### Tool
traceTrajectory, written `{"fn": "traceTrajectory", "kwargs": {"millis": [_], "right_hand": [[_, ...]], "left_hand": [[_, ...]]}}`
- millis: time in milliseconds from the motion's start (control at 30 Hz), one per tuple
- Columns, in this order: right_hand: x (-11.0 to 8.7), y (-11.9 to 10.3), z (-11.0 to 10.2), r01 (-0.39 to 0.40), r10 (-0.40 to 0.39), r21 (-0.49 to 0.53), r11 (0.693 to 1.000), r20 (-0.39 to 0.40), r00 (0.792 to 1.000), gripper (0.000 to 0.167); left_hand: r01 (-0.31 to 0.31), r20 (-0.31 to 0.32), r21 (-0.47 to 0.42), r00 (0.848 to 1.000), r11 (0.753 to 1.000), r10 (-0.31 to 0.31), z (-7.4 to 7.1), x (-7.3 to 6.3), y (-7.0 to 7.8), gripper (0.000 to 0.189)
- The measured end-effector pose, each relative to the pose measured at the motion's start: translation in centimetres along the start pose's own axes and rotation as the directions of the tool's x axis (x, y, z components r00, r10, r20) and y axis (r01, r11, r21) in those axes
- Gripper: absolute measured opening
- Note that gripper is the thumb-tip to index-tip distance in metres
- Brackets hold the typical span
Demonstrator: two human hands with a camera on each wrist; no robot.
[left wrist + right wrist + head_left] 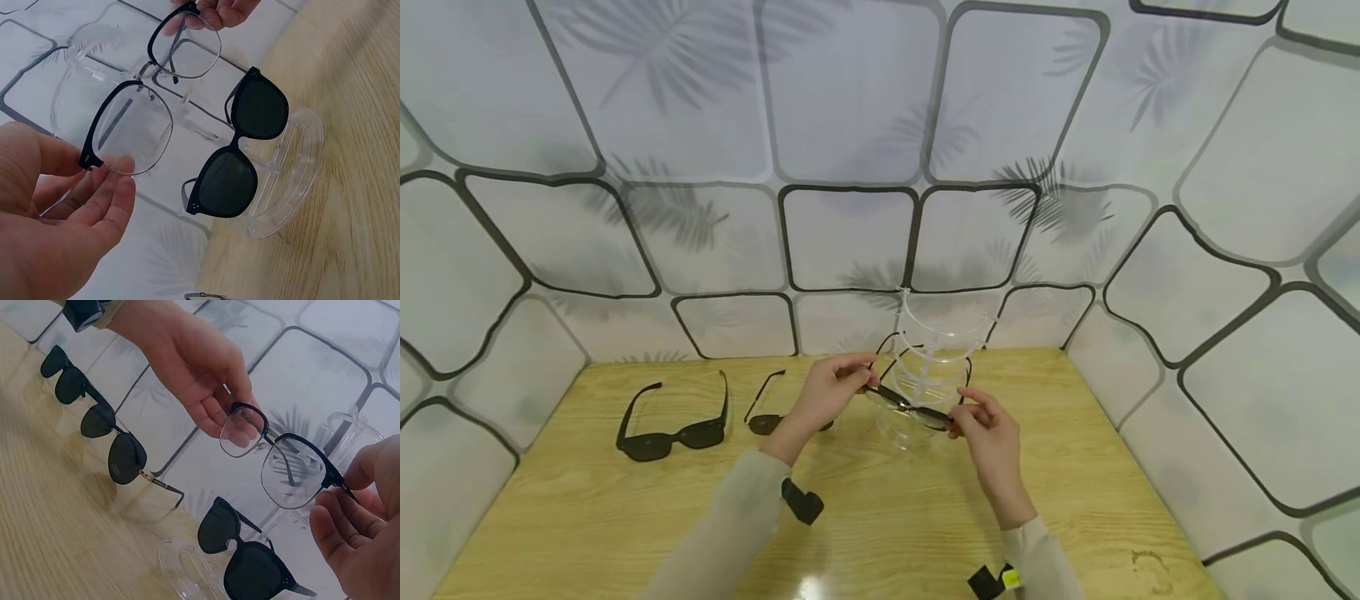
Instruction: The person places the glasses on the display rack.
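Note:
Both hands hold a pair of clear-lensed eyeglasses (132, 128) with black upper rims and thin metal lower rims, one at each end of the frame. My left hand (831, 392) pinches the left end near the hinge. The right hand (988, 429) grips the other end in the same way. The eyeglasses are in front of a clear tiered display stand (927, 358). Black sunglasses (228, 181) sit on the stand's lower part, beneath the eyeglasses; in the head view they are mostly hidden.
To the left on the wooden table (880, 517) lie large black sunglasses (647, 447) with temples spread. Smaller dark sunglasses (765, 425) lie beside them, partly behind the left forearm. A patterned cloth backdrop (850, 242) encloses the back and sides.

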State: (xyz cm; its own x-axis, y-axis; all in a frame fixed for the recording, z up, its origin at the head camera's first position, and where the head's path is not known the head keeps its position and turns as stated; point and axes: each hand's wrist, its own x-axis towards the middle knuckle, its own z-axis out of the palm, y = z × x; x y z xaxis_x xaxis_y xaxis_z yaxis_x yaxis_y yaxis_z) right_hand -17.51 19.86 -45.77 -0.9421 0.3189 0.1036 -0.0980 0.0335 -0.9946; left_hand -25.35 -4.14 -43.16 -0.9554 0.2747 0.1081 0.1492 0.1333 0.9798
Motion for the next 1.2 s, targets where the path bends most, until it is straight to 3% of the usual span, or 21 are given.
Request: {"fn": "traceTrajectory", "kwargs": {"millis": [400, 733, 967, 1200], "right_hand": [[1.9, 0.9, -0.3, -0.012, 0.012, 0.010, 1.000, 0.006, 1.000, 0.030], [2.7, 0.8, -0.3, -0.012, 0.012, 0.011, 1.000, 0.005, 1.000, 0.033], [3.0, 0.7, -0.3, -0.012, 0.012, 0.026, 1.000, -0.002, 1.000, 0.030], [3.2, 0.7, -0.5, -0.021, 0.022, 0.031, 0.999, -0.015, 1.000, 0.032]], "left_hand": [[0.025, -0.049, -0.090, 0.998, 0.996, -0.029, 1.5, 1.9, -0.9, 0.032], [0.012, -0.094, -0.063, 0.995, 0.998, -0.018, 2.0, 2.8, -1.5, 0.029], [-0.002, -0.091, -0.063, 0.996, 0.998, -0.004, 2.3, 3.1, -1.5, 0.030], [-0.008, -0.105, -0.101, 0.994, 0.995, -0.002, 2.9, 3.6, -1.7, 0.028]]}}
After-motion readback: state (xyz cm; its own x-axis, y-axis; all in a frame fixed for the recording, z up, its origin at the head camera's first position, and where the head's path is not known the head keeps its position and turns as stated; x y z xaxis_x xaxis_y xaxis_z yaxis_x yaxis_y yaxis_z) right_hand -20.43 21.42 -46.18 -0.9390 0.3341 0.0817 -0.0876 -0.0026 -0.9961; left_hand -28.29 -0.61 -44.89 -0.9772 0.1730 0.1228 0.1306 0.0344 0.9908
